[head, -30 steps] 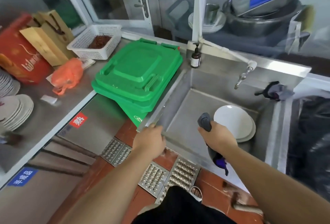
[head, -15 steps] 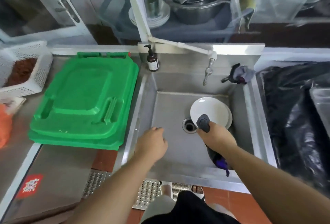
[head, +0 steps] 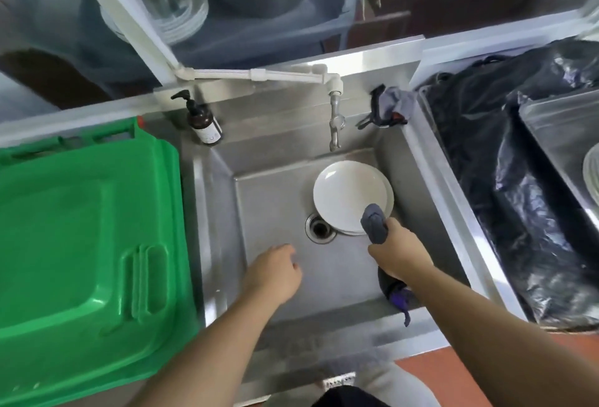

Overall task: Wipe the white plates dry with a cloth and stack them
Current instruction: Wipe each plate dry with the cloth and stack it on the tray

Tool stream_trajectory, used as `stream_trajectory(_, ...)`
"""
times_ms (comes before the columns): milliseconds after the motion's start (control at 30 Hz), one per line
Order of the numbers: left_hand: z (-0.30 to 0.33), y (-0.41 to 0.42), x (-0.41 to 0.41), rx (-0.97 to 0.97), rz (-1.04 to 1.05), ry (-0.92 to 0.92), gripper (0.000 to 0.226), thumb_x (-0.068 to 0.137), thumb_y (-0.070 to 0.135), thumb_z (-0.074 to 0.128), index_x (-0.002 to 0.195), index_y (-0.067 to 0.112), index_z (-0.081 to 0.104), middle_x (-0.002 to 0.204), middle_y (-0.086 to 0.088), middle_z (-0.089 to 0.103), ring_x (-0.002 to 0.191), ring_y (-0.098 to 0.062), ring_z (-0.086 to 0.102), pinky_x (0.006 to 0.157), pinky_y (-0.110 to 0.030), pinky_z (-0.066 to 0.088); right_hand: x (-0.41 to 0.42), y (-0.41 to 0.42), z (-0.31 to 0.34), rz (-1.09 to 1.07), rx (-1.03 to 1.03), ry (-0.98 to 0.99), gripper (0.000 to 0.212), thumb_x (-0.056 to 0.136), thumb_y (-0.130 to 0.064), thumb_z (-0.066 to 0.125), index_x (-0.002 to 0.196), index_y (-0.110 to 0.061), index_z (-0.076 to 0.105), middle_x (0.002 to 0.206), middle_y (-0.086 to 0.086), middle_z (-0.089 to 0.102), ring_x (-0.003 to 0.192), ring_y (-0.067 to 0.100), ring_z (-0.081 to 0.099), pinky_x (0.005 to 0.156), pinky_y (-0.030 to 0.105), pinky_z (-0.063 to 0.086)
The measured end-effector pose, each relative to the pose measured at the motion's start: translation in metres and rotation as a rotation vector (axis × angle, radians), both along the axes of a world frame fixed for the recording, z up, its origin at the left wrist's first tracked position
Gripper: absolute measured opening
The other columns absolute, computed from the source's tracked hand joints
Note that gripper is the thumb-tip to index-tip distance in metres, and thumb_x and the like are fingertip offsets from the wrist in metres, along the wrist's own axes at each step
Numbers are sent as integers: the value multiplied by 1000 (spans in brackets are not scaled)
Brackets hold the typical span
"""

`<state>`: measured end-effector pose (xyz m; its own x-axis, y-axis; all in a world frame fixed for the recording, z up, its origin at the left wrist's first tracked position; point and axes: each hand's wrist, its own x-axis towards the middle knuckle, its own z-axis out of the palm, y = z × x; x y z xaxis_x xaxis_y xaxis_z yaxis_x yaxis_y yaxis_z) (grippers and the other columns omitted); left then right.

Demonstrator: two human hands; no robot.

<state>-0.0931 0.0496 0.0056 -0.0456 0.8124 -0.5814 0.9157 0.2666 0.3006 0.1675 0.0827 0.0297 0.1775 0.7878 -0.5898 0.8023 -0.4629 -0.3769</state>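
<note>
A small stack of white plates (head: 346, 194) lies in the steel sink (head: 272, 199), right of the drain (head: 320, 228) and under the tap. My right hand (head: 400, 252) grips a grey-blue cloth (head: 374, 223); the cloth's top end overlaps the near rim of the plates and its tail hangs below my wrist. My left hand (head: 275, 272) hovers over the sink floor, left of the drain, fingers loosely curled and holding nothing.
A green plastic bin lid (head: 84, 244) fills the counter on the left. A brown pump bottle (head: 202, 121) stands at the sink's back left corner, the tap (head: 335, 124) at the back. Another cloth with a clip (head: 389, 108) sits at the back right. Black plastic bags (head: 518, 196) lie to the right.
The view has swung right and down over the sink. Both hands have moved forward into the basin, the right one bringing the cloth to the plates' edge.
</note>
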Motion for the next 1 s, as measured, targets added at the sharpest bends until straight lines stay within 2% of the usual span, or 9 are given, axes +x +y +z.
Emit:
stream_trajectory(133, -27, 23, 7, -49, 4, -10, 42, 99, 40, 51, 138, 33, 62, 134, 3, 70, 118, -27, 68, 98, -36, 54, 10, 19, -29, -41, -31, 43, 17, 82, -23, 62, 97, -21, 55, 91, 8, 62, 72, 24, 60, 56, 33, 42)
stream_trajectory(333, -73, 58, 20, -139, 24, -30, 45, 102, 37, 50, 145, 30, 59, 141, 2, 68, 124, -26, 65, 102, -35, 52, 27, 47, -82, -55, -85, 69, 6, 90, -22, 60, 94, -17, 60, 81, -1, 63, 74, 22, 60, 55, 27, 39)
stream_trajectory(433, -98, 76, 29, -166, 55, -28, 44, 102, 36, 50, 144, 29, 60, 141, 2, 67, 124, -26, 64, 102, -36, 52, 35, 61, -109, -69, -134, 53, 11, 96, -24, 53, 98, -16, 61, 83, 2, 63, 80, 27, 62, 60, 34, 40)
stream_trajectory(467, -107, 82, 33, -165, 73, -33, 40, 102, 35, 50, 139, 28, 63, 138, 2, 68, 122, -27, 64, 99, -35, 53, 37, 65, -117, -57, -147, 42, 15, 97, -24, 53, 101, -13, 63, 88, 7, 66, 82, 30, 62, 65, 36, 41)
stream_trajectory(533, -125, 94, 41, -155, 104, -34, 22, 100, 31, 51, 109, 27, 69, 119, -1, 72, 106, -29, 66, 84, -33, 53, 42, 71, -133, -59, -173, 38, 19, 97, -24, 54, 108, -10, 64, 94, 11, 68, 84, 31, 62, 73, 38, 44)
stream_trajectory(600, -144, 106, 51, -153, 129, -37, 16, 98, 28, 50, 85, 22, 59, 100, -2, 70, 90, -29, 61, 70, -33, 46, 48, 73, -148, -115, -179, 60, 16, 95, -28, 57, 104, -15, 62, 88, 6, 66, 77, 24, 59, 70, 37, 43)
stream_trajectory(767, -192, 132, 73, -128, 229, -67, 19, 101, 27, 53, 101, 13, 65, 111, -9, 70, 87, -28, 53, 71, -32, 39, 58, 74, -177, -260, -114, 110, 12, 90, -34, 61, 87, -25, 55, 84, -3, 63, 73, 15, 58, 56, 30, 39)
stream_trajectory(867, -216, 145, 82, -126, 338, -103, 26, 100, 28, 53, 102, 5, 66, 106, -18, 72, 88, -39, 63, 66, -33, 38, 62, 75, -187, -362, -30, 136, 10, 88, -37, 61, 86, -31, 54, 83, -7, 63, 73, 13, 60, 55, 28, 40)
stream_trajectory(1000, -244, 161, 92, -142, 515, -205, 26, 97, 26, 55, 94, 4, 69, 91, -14, 72, 84, -38, 64, 65, -33, 42, 68, 72, -199, -481, 59, 193, 7, 86, -35, 63, 87, -30, 58, 83, -7, 66, 74, 13, 63, 57, 29, 43)
